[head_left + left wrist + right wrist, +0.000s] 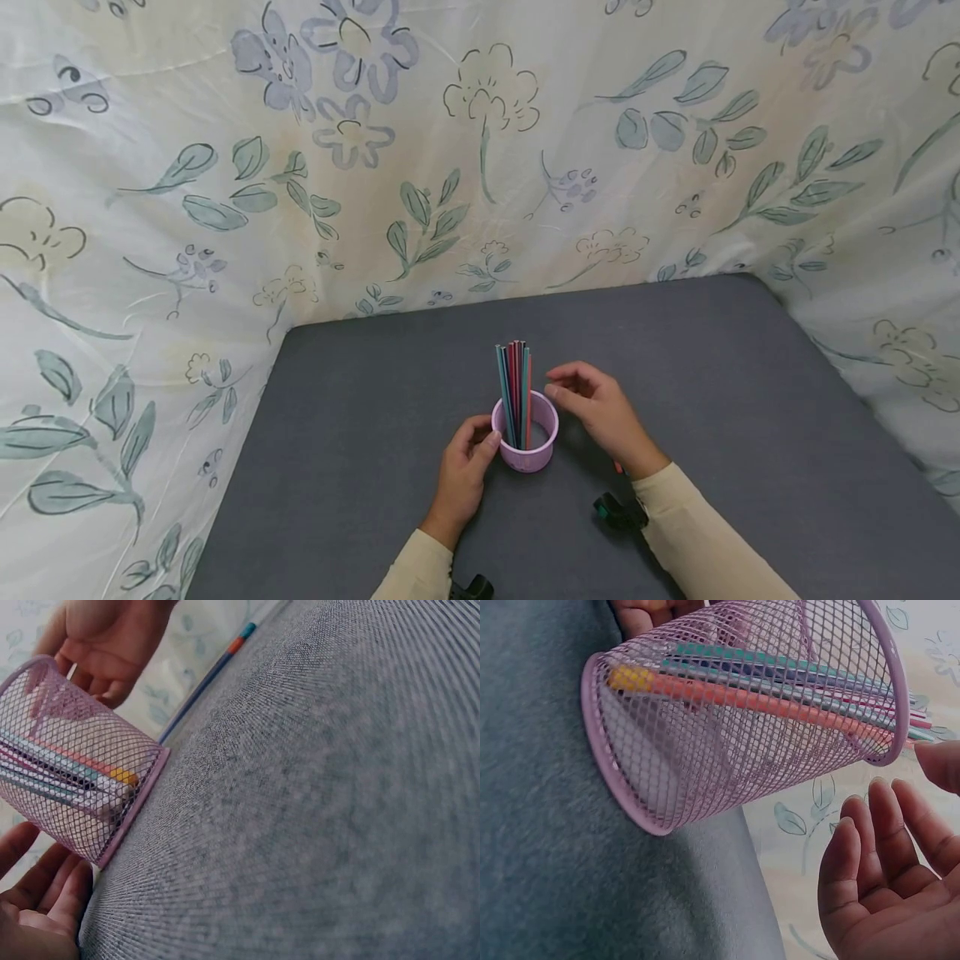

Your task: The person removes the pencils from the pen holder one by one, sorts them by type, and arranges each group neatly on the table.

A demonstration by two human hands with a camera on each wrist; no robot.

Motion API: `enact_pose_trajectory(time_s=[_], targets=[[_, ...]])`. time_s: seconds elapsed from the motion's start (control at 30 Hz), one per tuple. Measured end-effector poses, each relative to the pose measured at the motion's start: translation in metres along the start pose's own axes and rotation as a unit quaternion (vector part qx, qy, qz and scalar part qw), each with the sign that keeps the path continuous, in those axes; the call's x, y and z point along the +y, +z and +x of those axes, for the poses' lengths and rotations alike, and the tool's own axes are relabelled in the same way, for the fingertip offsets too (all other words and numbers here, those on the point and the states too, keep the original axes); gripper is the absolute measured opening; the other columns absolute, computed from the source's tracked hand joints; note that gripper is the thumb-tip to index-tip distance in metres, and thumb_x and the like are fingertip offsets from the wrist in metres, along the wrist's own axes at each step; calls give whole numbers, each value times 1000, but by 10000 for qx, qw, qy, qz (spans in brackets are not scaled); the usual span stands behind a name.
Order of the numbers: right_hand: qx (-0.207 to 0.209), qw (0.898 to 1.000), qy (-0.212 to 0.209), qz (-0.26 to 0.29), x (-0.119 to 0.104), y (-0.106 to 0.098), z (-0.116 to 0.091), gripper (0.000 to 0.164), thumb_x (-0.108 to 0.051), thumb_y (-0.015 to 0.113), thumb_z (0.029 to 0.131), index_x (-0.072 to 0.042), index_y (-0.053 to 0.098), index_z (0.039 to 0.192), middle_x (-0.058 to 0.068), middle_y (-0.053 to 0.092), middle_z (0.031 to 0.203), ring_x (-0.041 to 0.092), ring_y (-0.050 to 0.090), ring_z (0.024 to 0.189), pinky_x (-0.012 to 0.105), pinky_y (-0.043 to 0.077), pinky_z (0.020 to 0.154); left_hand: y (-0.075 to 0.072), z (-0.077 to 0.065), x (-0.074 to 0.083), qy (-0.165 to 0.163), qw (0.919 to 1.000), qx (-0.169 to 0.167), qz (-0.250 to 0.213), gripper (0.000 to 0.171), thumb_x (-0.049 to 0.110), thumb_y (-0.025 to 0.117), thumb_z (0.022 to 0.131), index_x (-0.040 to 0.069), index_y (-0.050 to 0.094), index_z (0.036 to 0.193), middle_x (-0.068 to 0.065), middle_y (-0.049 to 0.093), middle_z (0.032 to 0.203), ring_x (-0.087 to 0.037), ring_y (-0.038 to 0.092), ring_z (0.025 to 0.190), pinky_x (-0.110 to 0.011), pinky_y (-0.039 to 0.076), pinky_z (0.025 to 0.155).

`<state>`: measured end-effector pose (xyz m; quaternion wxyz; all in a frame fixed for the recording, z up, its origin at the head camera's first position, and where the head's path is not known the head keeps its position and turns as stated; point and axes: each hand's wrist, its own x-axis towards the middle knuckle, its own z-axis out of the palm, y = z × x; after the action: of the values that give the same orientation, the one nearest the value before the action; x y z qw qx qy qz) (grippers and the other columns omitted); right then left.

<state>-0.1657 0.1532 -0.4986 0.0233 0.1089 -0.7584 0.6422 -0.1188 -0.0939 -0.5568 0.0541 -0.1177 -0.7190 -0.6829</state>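
Note:
A pink mesh pen holder (528, 460) stands upright on the grey table. Slim pencil-like sticks (514, 392) in teal, red, dark blue and orange lean inside it, rising well above the rim. My left hand (462, 471) holds the holder's left side, thumb at the rim; its fingers (71, 892) show low beside the mesh in the left wrist view. Just right of the rim is my right hand (596, 408), empty, with loosely bent fingers apart from the holder. In the right wrist view, one orange stick (727, 697) has a yellow lower end.
A dark blue stick (199, 694) with orange and teal at its end lies on the table beyond the holder in the left wrist view. A small red tip (618, 467) shows beside my right wrist. Floral cloth (420, 208) hangs behind and at both sides of the table.

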Motion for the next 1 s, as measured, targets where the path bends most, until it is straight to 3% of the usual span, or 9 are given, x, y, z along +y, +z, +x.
enact_pose_trajectory(time_s=[0.5, 0.83, 1.0], targets=[[-53, 9997, -70, 213, -6, 10, 11, 29, -15, 78, 103, 0, 72, 128, 12, 70, 112, 30, 64, 104, 33, 54, 88, -1, 0, -1, 15, 10000, 9, -16, 26, 11, 65, 109, 1, 70, 132, -14, 72, 124, -26, 66, 115, -28, 53, 99], [-32, 9994, -113, 327, -8, 18, 15, 27, -12, 79, 102, 0, 72, 125, 15, 69, 112, 31, 63, 103, 32, 54, 87, -1, 0, -4, 365, 9992, -11, 143, 25, 12, 64, 110, 0, 68, 132, -15, 72, 122, -24, 68, 112, -26, 55, 95], [-36, 9992, -74, 400, -8, 21, 16, 27, -10, 79, 101, 1, 72, 125, 15, 70, 113, 31, 64, 103, 32, 54, 87, -1, 0, -3, 77, 10000, -34, 19, 27, 15, 65, 109, 2, 69, 133, -14, 72, 124, -27, 67, 114, -28, 54, 97]])
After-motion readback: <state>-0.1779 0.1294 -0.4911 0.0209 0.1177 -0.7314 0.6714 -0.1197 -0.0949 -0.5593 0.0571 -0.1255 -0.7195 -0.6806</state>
